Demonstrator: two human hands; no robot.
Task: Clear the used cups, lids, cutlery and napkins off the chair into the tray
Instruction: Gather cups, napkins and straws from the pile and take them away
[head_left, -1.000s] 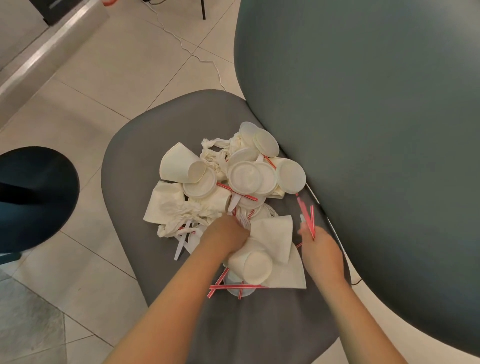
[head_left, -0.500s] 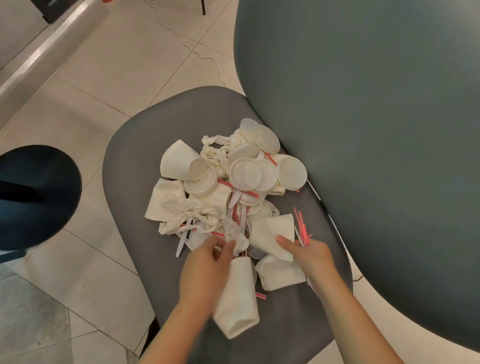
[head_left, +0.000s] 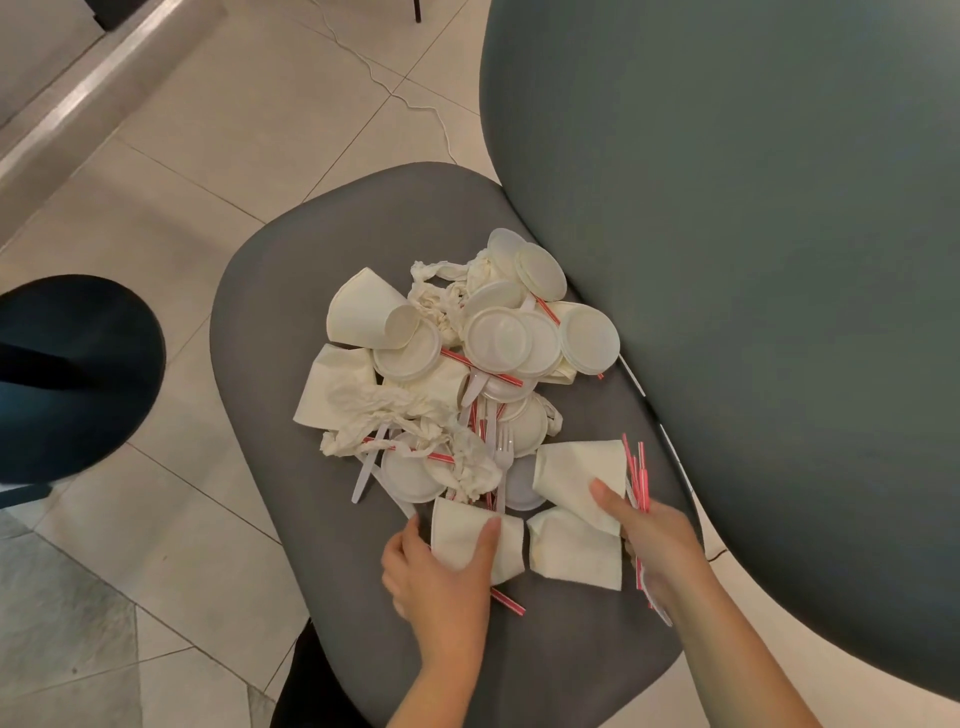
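At chair's near edge, left fingers around cup (right fingers pinching napkin).

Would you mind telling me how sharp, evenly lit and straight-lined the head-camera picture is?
Head view: light soft and even; the pile of cups and lids on the chair is sharp; the left hand is slightly motion-blurred at its edge; wide-angle bends the floor tile lines.

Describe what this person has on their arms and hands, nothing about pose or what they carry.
Nothing is worn that shows. The left hand and right hand are bare, with no gloves, rings, watch or bracelets visible. Both forearms are uncovered down to the frame's bottom edge; no sleeve comes into view.
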